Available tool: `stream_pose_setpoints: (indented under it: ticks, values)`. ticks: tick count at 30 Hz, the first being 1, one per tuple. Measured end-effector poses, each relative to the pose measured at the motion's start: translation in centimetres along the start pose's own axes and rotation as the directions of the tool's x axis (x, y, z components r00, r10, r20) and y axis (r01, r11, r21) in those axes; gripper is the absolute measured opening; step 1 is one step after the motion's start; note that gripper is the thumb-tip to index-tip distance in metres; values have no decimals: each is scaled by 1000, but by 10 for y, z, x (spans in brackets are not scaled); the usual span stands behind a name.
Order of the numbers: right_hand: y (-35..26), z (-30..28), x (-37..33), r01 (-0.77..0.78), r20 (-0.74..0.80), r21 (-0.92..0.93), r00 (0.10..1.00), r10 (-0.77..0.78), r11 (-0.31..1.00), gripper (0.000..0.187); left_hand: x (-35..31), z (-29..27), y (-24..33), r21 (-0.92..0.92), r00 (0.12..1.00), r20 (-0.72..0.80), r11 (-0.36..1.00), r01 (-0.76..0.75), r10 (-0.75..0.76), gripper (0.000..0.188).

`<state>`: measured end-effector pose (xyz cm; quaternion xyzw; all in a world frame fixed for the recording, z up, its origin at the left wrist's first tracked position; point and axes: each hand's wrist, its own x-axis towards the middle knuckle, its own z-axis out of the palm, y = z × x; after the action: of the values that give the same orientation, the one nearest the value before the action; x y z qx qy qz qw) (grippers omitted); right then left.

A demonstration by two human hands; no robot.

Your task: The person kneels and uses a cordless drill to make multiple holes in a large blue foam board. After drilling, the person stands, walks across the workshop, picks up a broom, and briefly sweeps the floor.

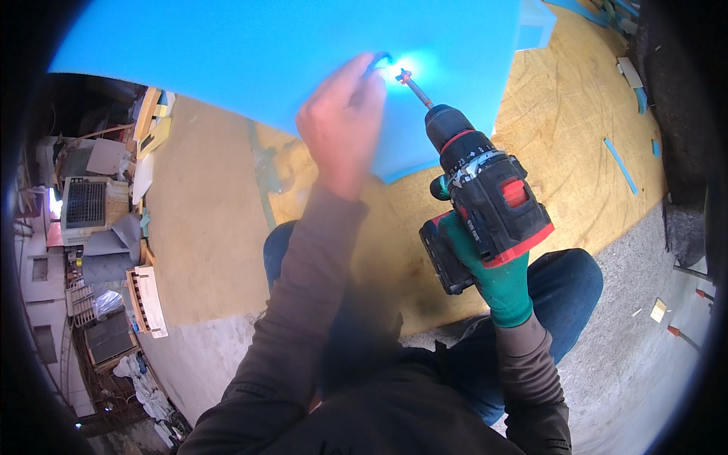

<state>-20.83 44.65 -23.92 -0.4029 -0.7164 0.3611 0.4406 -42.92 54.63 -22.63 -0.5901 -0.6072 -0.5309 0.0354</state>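
Observation:
My right hand (502, 282), in a green glove, grips the handle of a black and red cordless drill (476, 178). A bit (417, 90) sticks out of its chuck, and its wider cutting end is up against or just above a large blue sheet (243, 57). The drill's lamp throws a bright white spot there. Close to the bit's tip is my bare left hand (345, 114), with thumb and fingers pinched together. A small dark curved piece (381, 61) shows at its fingertips, too blurred to name.
Under the blue sheet lies a tan, scuffed board (557, 95), with blue strips (622, 167) on its right part. Bare concrete floor (607, 318) runs along the lower right. Far left, an air-conditioner unit (87, 201), wood pieces and other clutter stand together.

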Motion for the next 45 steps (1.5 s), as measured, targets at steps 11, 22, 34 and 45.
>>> stream_pose_setpoints:
  ticks: [11, 22, 34, 45]
  values:
    - [-1, 3, 0, -193, 69, 57, 980, 189, 980, 34, 1, 1, 3, 8, 1000, 21, 1000, 12, -12, 21]
    - [-4, -6, -2, -521, 332, 772, 819, 469, 364, 65, -16, -26, 18, -272, 915, 273, 889, 369, -296, 20]
    - [18, -2, -13, -439, 342, 887, 833, 435, 142, 48, -10, -19, 18, -127, 974, 201, 983, 129, -102, 23]
    - [24, -6, -15, -515, 432, 856, 763, 480, 49, 51, -11, -10, 18, -124, 983, 143, 983, 133, -115, 23]
